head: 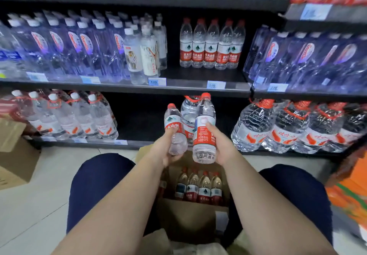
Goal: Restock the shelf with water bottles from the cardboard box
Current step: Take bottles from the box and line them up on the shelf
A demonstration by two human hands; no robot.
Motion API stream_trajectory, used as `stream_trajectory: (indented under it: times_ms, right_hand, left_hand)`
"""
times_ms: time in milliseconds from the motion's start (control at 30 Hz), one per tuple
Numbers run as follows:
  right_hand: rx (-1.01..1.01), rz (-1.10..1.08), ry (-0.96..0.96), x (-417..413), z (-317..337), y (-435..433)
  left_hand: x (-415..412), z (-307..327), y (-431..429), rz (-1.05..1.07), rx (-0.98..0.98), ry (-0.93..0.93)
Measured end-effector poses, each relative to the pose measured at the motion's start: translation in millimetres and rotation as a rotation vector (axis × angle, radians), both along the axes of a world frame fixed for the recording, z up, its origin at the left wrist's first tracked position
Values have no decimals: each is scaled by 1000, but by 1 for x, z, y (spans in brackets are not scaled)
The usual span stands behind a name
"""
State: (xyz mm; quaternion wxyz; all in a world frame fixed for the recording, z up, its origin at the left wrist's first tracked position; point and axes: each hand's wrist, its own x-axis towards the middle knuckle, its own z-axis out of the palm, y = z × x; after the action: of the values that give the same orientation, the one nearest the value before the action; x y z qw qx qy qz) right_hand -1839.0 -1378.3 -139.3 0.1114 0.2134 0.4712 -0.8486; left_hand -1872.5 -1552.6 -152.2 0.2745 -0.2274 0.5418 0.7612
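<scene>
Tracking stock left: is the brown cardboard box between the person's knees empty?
No, a row of red-labelled clear plastic bottles stands inside the brown cardboard box.

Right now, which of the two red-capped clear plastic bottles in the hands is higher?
The red-capped clear plastic bottle in the right hand: its cap sits above that of the tilted bottle in the left hand.

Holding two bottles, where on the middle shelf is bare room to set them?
Free: the bare shelf board in front of the five red-label bottles, and the strip between them and the white-label bottles. Crowded: the blue-tinted bottles fill the left, more fill the right section.
</scene>
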Motion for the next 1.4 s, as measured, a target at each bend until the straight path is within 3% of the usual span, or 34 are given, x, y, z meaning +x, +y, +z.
stream_trajectory:
  times_ms: [133, 300, 467, 567, 900, 1100, 1400]
  right_hand:
    - [-77, -48, 102, -21, 47, 3]
    - [119, -110, 170, -55, 98, 18]
    - [125, -59, 197, -86, 123, 39]
    - [285, -18, 271, -109, 133, 47]
    - [621, -151, 329, -198, 132, 68]
    - [678, -96, 344, -257, 113, 71]
    - [752, -44, 372, -315, 78, 72]
  left_hand:
    - [-25, 38, 6, 5, 61, 148]
    - [-67, 82, 7, 38, 22, 293]
    - [-95, 116, 13, 51, 20, 353]
    - [-118, 119, 18, 35, -3, 385]
    - [-199, 129, 47, -84, -69, 466]
    - [-259, 118, 63, -135, -103, 456]
    - [-323, 92, 59, -157, -370, 558]
